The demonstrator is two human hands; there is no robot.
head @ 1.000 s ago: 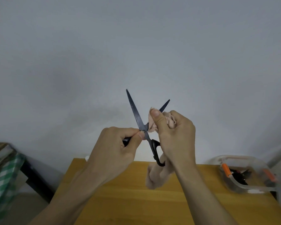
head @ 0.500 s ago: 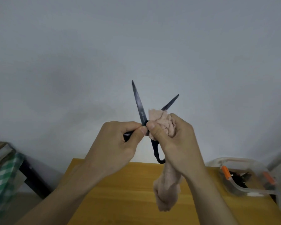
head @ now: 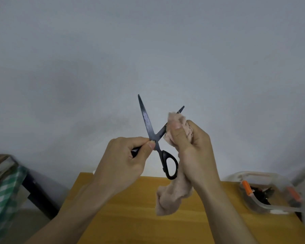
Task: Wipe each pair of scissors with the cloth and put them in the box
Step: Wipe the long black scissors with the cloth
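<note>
since last frame: the pink fuzzy cloth (head: 179,124) is sliding further up the right-hand blade, so less of that tip is poking out now; blades are staying splayed open

step: still wiping, so mid-clean on this pair I'd say, boxing isn't happening yet

scissors: the black-handled, dark-bladed scissors (head: 149,124) are being held up in the air over the tabletop, points up

left hand (head: 123,162): its grip is clenching one handle loop, thumb pressing near the pivot

right hand (head: 194,147): its grip is pinching the cloth around the blade, with the rest of the cloth dangling below

next move: probably finishing the stroke off the tip, doing the other blade, then closing them and carrying them right to the clear plastic box with orange clips (head: 264,206); mind that edge through the fabric

box: sitting at the right end, something dark already lying inside

surface: the orange-brown wooden tabletop (head: 130,217) is butting against a plain grey-white wall (head: 148,50)

room: green checked fabric (head: 2,196) is hanging at the far left
</note>
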